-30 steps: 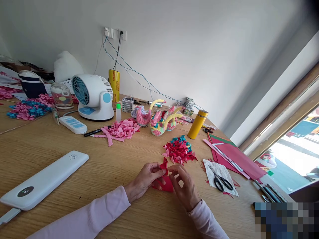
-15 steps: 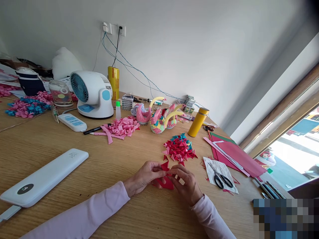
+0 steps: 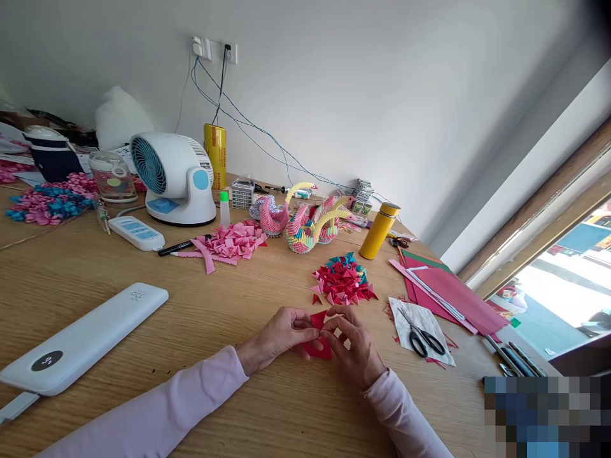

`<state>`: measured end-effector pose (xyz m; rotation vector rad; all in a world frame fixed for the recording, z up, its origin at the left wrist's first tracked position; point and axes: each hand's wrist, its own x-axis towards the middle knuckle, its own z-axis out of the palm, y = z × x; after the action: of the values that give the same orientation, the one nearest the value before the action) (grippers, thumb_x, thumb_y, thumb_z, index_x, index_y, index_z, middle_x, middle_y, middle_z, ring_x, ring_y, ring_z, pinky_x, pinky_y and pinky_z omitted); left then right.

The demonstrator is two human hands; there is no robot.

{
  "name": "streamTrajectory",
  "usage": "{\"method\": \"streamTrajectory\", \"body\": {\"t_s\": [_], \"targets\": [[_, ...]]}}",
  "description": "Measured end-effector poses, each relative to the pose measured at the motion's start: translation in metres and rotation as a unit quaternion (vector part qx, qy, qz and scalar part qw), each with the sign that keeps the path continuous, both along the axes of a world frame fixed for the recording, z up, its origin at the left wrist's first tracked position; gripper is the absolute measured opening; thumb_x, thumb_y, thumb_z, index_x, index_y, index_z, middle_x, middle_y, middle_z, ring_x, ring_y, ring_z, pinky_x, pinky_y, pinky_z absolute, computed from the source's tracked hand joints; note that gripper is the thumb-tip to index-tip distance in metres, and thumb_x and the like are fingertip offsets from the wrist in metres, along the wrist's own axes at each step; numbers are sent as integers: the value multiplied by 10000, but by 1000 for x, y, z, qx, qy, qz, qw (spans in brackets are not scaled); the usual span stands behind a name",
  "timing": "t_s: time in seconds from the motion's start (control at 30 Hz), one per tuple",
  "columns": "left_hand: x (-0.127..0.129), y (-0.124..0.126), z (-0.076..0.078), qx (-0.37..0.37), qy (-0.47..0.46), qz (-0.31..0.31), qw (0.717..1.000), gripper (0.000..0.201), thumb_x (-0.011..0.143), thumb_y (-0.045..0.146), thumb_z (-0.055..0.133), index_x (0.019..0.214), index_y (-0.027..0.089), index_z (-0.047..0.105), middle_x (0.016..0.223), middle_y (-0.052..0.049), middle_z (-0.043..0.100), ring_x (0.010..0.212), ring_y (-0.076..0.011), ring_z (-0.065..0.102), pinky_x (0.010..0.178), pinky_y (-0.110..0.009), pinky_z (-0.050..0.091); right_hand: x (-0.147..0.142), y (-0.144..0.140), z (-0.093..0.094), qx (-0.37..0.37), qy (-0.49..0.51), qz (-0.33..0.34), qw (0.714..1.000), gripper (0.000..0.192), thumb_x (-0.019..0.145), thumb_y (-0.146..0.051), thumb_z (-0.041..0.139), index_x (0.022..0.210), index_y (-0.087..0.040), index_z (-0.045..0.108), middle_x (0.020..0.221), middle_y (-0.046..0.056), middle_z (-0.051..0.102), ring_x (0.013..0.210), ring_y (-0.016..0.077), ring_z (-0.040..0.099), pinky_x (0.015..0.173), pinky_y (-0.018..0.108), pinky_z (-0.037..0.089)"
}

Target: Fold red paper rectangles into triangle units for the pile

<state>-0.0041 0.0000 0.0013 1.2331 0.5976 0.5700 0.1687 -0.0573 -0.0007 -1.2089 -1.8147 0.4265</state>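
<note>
Between my two hands is a small piece of red paper (image 3: 319, 319), partly folded and largely covered by the fingers. My left hand (image 3: 287, 332) pinches its left side with thumb and fingers. From the other side my right hand (image 3: 352, 340) pinches the paper, fingertips close to the left thumb. Below the fingers more red paper (image 3: 324, 348) shows; whether it is the same sheet I cannot tell. Just beyond the hands lies a pile of folded red, pink and teal paper triangles (image 3: 342, 281).
Scissors (image 3: 422, 334) rest on a white tissue at right, near red paper sheets (image 3: 442, 292). A yellow flask (image 3: 379, 232) and folded-paper swans (image 3: 308, 229) stand behind. Pink paper pieces (image 3: 236, 243), a white fan (image 3: 174, 178) and a power bank (image 3: 90, 337) are to the left.
The upper part of the red paper has shifted slightly, and my right fingers have moved up beside it. My left hand keeps its pinch. The whole view has shifted a little.
</note>
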Motion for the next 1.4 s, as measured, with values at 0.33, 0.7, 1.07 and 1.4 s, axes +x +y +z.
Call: {"method": "streamTrajectory", "body": {"t_s": [0.33,0.7,1.07,1.4], "targets": [[1,2,-2,4,-8,7,1000,425,679,317,733,1018,108,585,800,-97,700,766,-218,665,506,-231,491,-4,3,-11,-115,87,-40,989,130,830,-291,582,774,-173,586,647,12,628,510,111,517,453,206,367],[0,1,-4,-12,-19,-7,1000,476,677,300,748,1076,130,550,847,-82,693,802,-216,664,559,-253,519,-6,6,-17,-160,238,-41,957,267,750,-372,684,854,-169,545,705,20,617,556,111,550,466,197,406],[1,1,-4,-49,-30,23,998,493,672,252,758,1079,124,511,818,-71,682,793,-209,670,552,-242,521,-6,6,-14,-169,283,-4,944,284,784,-422,637,884,-166,563,663,6,593,558,117,553,458,203,441],[2,-1,-2,-34,-37,28,998,438,695,270,737,1050,122,527,843,-90,681,794,-216,669,532,-233,512,-4,2,-5,-164,241,25,956,243,800,-373,629,927,-169,590,782,42,622,662,136,570,517,210,429]]}}
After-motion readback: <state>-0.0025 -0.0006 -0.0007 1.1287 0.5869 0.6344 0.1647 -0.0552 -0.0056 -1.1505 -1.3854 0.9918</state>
